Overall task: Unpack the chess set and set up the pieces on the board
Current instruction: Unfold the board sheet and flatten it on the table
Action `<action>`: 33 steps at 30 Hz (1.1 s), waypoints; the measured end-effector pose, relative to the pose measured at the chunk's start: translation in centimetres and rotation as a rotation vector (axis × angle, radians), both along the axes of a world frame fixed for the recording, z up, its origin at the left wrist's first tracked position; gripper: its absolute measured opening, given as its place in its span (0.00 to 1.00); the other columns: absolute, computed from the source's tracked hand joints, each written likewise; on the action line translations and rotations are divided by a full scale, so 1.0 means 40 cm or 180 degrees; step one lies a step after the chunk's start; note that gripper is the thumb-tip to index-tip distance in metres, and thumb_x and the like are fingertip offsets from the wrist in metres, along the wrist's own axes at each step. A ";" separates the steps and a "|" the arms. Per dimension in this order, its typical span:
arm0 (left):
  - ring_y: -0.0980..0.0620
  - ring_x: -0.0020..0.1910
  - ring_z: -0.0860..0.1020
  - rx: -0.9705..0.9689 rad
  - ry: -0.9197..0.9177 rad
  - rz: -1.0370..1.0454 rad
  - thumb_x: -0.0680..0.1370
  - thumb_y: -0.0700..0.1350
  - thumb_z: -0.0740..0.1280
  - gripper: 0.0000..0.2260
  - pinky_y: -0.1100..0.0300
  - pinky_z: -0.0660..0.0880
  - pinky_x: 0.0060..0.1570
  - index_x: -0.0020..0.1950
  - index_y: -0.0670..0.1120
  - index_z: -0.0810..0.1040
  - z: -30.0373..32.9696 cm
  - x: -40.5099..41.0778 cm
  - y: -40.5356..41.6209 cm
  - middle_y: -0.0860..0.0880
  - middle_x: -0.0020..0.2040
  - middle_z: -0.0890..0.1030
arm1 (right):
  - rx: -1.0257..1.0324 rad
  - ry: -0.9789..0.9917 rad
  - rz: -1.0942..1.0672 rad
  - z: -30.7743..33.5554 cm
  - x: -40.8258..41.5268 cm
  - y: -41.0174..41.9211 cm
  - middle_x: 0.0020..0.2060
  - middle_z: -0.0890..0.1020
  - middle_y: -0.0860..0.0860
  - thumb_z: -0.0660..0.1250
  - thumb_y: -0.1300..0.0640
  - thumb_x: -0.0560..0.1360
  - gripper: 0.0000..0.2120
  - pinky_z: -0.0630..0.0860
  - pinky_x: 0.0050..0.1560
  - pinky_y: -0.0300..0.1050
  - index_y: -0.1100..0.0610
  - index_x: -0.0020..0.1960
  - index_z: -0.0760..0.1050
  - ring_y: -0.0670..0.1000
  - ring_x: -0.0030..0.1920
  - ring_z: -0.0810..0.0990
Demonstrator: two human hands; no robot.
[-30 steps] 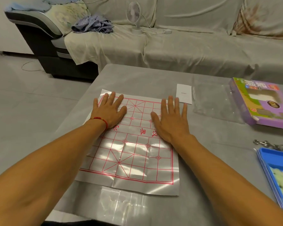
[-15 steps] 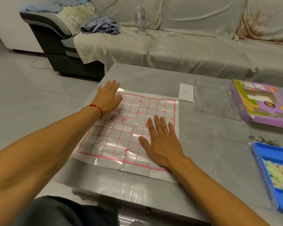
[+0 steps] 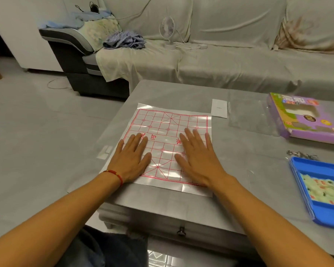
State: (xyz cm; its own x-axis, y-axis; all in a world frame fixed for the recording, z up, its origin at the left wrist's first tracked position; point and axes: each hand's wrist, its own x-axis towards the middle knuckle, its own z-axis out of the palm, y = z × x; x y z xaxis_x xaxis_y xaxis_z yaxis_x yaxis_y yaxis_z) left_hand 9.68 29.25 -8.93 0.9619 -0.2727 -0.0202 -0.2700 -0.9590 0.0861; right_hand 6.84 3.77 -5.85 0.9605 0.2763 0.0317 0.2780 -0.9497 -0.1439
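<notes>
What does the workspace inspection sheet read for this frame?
Surface: grey table, drawer knob in front.
Job's things: board sheet flat; blue tray holds pieces; box far right.
Clutter: white card, clear bag, keys.
Hands: left hand and right hand press flat on sheet.
Cables: fan cord on sofa; one on floor.
Surroundings: clothes on sofa.

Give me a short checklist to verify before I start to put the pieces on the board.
1. Board lies flat on the table: ok, creases remain.
2. Left hand free: ok, flat on the board.
3. Right hand free: ok, flat on the board.
4. Pieces out of the tray: not ok.
5. All pieces present: cannot tell.
</notes>
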 end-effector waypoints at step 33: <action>0.46 0.71 0.67 -0.1249 -0.0441 0.0394 0.81 0.50 0.60 0.19 0.48 0.64 0.69 0.72 0.49 0.67 0.064 -0.101 -0.054 0.48 0.72 0.69 | 0.0251 0.0463 0.0071 -0.005 -0.130 -0.064 0.79 0.36 0.48 0.40 0.34 0.79 0.35 0.32 0.76 0.58 0.49 0.80 0.38 0.50 0.78 0.33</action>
State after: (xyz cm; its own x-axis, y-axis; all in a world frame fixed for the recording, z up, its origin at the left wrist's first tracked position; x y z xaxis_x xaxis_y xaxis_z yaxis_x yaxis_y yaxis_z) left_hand 5.64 27.08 -6.36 0.9741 -0.1162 0.1937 -0.1896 -0.8866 0.4218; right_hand 1.66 1.21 -6.05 0.9502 0.2999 -0.0849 0.2698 -0.9277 -0.2580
